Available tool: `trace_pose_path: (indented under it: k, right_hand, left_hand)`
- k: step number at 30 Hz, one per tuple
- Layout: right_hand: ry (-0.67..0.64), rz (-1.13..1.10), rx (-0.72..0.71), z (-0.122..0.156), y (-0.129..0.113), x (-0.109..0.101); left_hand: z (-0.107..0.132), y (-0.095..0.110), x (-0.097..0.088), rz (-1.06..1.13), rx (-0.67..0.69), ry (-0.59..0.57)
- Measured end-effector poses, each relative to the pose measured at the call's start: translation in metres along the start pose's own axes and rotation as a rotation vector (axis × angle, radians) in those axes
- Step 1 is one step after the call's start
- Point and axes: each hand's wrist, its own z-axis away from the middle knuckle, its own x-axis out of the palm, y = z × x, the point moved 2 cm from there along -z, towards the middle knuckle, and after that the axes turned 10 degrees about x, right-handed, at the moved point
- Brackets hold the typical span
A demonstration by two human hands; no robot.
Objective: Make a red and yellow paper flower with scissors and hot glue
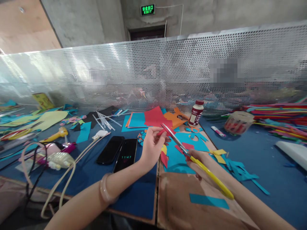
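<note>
Pinched between the fingertips of my left hand (151, 146) is a small piece of red paper (163, 131), partly hidden by the fingers. My right hand (200, 163) is closed round a pair of scissors (211, 176) with yellow handles. The metal blades point up and left, their tips at the red piece. Beneath both hands lie blue paper (178, 161) and cut red scraps (164, 158). Just beyond my left hand, a red sheet (155, 116) rests on blue and orange sheets.
Two phones (110, 150) lie left of my left forearm. Cables (79, 155) and a yellow glue gun (55, 134) are further left. A bottle (196, 112) stands behind my right hand, near a glue stick (218, 131) and a roll of tape (239, 122). A perforated metal screen (155, 76) borders the back.
</note>
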Motion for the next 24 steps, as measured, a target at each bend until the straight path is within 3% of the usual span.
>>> trace_pose_path:
  k: [15, 24]
  right_hand:
    - [-0.016, 0.045, 0.096, 0.0022, -0.0078, -0.0021]
    - [-0.014, 0.039, 0.069, 0.0009, -0.0093, -0.0040]
  left_hand:
    - [0.0010, 0.0002, 0.0005, -0.002, 0.017, 0.001]
    - [0.0015, -0.0005, 0.0004, 0.013, 0.021, 0.004]
